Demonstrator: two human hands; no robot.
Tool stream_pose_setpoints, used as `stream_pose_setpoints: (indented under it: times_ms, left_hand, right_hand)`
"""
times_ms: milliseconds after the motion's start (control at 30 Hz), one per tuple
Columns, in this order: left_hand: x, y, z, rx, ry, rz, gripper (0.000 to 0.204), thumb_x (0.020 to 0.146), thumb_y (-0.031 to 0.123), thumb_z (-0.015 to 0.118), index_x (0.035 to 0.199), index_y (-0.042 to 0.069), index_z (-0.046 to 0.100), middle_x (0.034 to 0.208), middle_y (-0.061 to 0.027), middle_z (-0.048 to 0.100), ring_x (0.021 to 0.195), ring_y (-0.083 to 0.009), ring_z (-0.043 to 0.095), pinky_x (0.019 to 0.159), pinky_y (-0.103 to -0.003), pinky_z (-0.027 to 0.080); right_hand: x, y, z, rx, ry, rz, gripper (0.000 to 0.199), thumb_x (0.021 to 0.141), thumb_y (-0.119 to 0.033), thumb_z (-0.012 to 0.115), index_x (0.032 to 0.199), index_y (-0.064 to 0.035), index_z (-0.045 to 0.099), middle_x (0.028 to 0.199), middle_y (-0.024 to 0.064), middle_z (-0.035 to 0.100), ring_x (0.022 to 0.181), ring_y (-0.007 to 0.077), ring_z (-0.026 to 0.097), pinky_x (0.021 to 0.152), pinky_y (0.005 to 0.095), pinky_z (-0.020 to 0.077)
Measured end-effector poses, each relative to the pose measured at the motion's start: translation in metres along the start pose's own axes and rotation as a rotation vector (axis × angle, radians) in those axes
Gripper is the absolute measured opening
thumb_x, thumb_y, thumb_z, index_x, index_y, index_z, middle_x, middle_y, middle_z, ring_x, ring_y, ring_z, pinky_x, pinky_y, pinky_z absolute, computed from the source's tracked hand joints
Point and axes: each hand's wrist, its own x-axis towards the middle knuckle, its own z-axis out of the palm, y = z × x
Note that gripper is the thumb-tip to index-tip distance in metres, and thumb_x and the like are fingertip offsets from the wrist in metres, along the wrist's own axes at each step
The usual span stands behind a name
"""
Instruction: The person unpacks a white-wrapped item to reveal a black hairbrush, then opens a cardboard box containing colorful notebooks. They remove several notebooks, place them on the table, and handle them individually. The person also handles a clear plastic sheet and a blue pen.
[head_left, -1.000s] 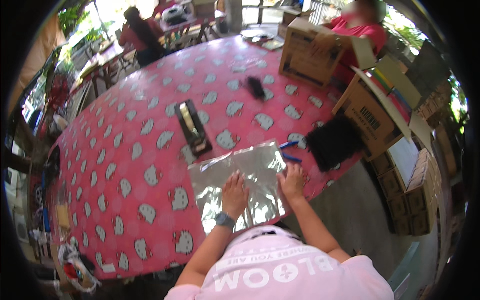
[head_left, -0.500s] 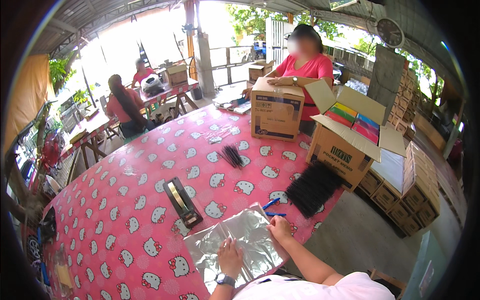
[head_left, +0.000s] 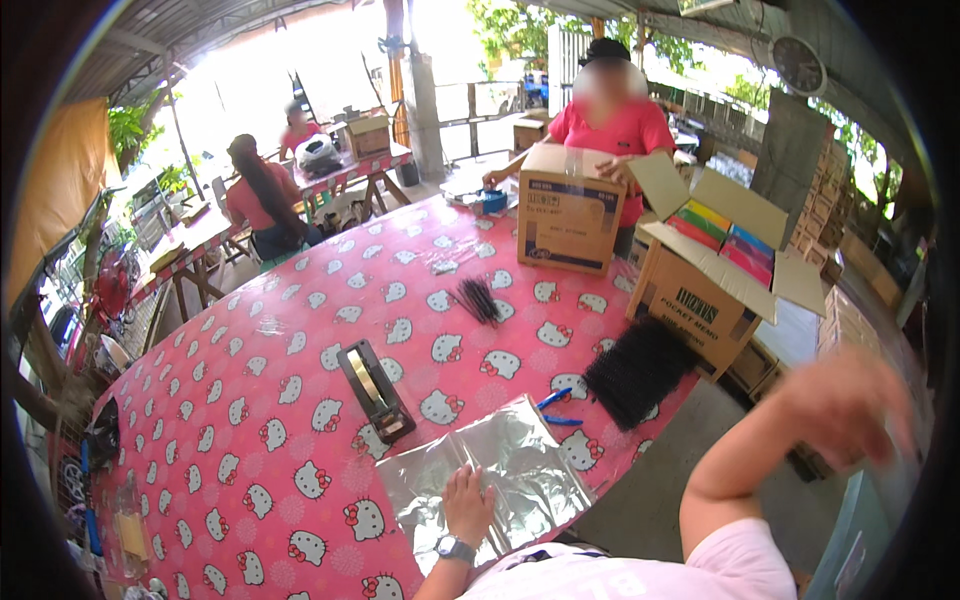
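Clear plastic sheets (head_left: 500, 475) lie flat at the near edge of the pink patterned table (head_left: 250, 400), just below the tape dispenser (head_left: 375, 390). Left hand (head_left: 468, 505), fingers spread and open, presses the sheets down. Right hand (head_left: 840, 400) is raised off to the side, blurred, fingers loosely open and empty. Good practice: keep the left palm flat so the slippery sheets do not slide; two blue pens (head_left: 555, 408) lie beside them.

left hand (head_left: 468, 505): flat, palm down, fingers spread, watch on wrist
right hand (head_left: 845, 400): raised off to the side, open, motion-blurred, empty
right arm: bent at elbow, forearm angled up
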Motion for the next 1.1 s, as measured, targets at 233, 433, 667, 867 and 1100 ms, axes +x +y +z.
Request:
stream_pose_setpoints:
  times_ms: [233, 433, 667, 867, 1100]
  left_hand:
    - [0.003, -0.001, 0.015, 0.047, -0.053, 0.03, 0.046, 0.086, 0.033, 0.049, 0.126, 0.009, 0.046, 0.135, -0.0107, 0.039, 0.125, -0.0285, 0.036, 0.099, -0.043, 0.031]
    - [-0.004, -0.005, -0.003, 0.025, 0.06, 0.037, 0.043, 0.082, 0.025, 0.055, 0.12, 0.005, 0.05, 0.126, -0.0097, 0.045, 0.119, -0.0262, 0.038, 0.098, -0.041, 0.031]
    - [-0.002, -0.008, 0.002, 0.011, 0.032, 0.033, 0.043, 0.083, 0.026, 0.054, 0.122, 0.008, 0.049, 0.128, -0.0091, 0.044, 0.119, -0.027, 0.038, 0.098, -0.042, 0.03]
    - [-0.005, -0.011, 0.004, 0.014, 0.05, 0.0, 0.042, 0.085, 0.028, 0.051, 0.121, 0.008, 0.048, 0.13, -0.0101, 0.043, 0.119, -0.0295, 0.038, 0.099, -0.043, 0.03]
    - [0.0, -0.015, 0.018, 0.014, 0.055, 0.075, 0.043, 0.084, 0.028, 0.052, 0.121, 0.008, 0.047, 0.129, -0.0109, 0.043, 0.119, -0.0275, 0.038, 0.097, -0.044, 0.033]
  right_hand:
    - [-0.274, 0.278, -0.047, -0.803, -0.041, 1.174, 0.048, 0.064, -0.028, 0.08, 0.101, -0.0043, 0.062, 0.083, 0.0084, 0.065, 0.078, 0.0181, 0.062, 0.071, 0.0317, 0.0486]
    - [-0.264, 0.289, 0.002, -0.962, 0.075, 1.254, 0.048, 0.061, -0.025, 0.081, 0.098, -0.0022, 0.06, 0.077, 0.0067, 0.064, 0.072, 0.0161, 0.061, 0.066, 0.0298, 0.048]
    - [-0.251, 0.286, 0.015, -1.222, 0.149, 1.274, 0.04, 0.061, -0.031, 0.079, 0.085, -0.006, 0.06, 0.082, 0.0117, 0.064, 0.08, 0.0279, 0.062, 0.071, 0.0376, 0.0471]
    - [-0.264, 0.302, 0.014, -1.238, 0.114, 1.133, 0.025, 0.067, -0.025, 0.073, 0.077, -0.0056, 0.061, 0.081, 0.0118, 0.064, 0.08, 0.0294, 0.061, 0.072, 0.0391, 0.0467]
    - [-0.247, 0.279, 0.043, -1.458, -0.164, 0.605, 0.01, 0.074, -0.014, 0.062, 0.07, -0.0045, 0.061, 0.074, 0.0128, 0.056, 0.08, 0.0298, 0.055, 0.07, 0.0395, 0.0444]
